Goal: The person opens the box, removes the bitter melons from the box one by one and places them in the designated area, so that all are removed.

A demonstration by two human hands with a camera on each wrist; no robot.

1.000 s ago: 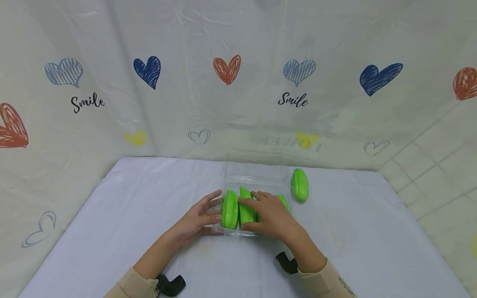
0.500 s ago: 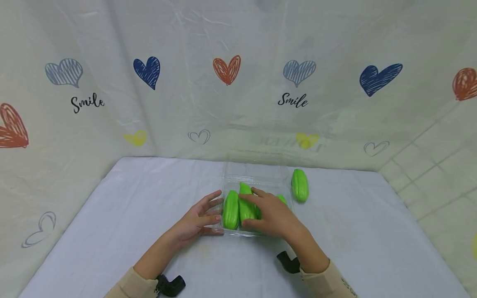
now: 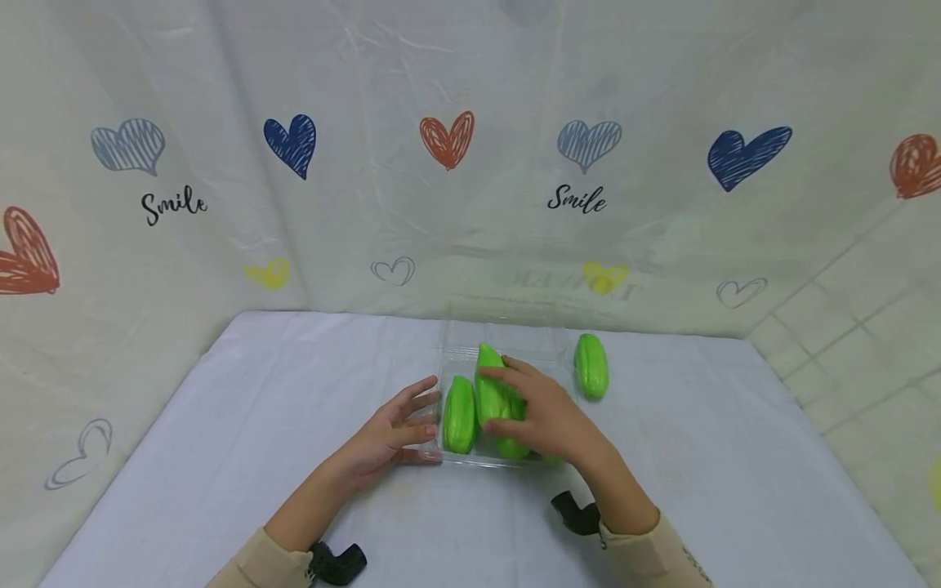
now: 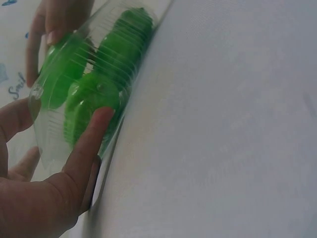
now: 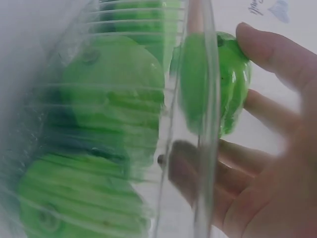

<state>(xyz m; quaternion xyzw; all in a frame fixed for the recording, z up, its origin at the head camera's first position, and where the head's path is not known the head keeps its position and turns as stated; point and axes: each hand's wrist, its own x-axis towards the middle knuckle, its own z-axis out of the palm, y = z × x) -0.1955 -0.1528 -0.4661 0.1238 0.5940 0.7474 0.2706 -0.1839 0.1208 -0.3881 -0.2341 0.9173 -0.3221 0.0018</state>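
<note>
A clear plastic box (image 3: 470, 460) sits at the middle of the table with its lid raised behind. My right hand (image 3: 544, 412) grips an elongated, ribbed green vegetable (image 3: 488, 384) between thumb and fingers, tilted and raised above the others. In the right wrist view this held vegetable (image 5: 233, 84) is near the box's rim. Another green vegetable (image 3: 459, 415) lies at the box's left side. More green (image 3: 512, 447) shows beneath the right hand, partly hidden. My left hand (image 3: 385, 433) is at the box's left wall, its extended fingers touching the plastic.
Outside the box, to its back right, one more green vegetable (image 3: 591, 366) lies on the white tablecloth (image 3: 684, 457). A white curtain with printed hearts (image 3: 448, 139) hangs behind the table. Black wrist mounts (image 3: 338, 563) stick out from both sleeves.
My right hand has lifted the gripped vegetable and shifted it slightly right and away from me. The leftmost vegetable has slid a little right. My left hand stays put.
</note>
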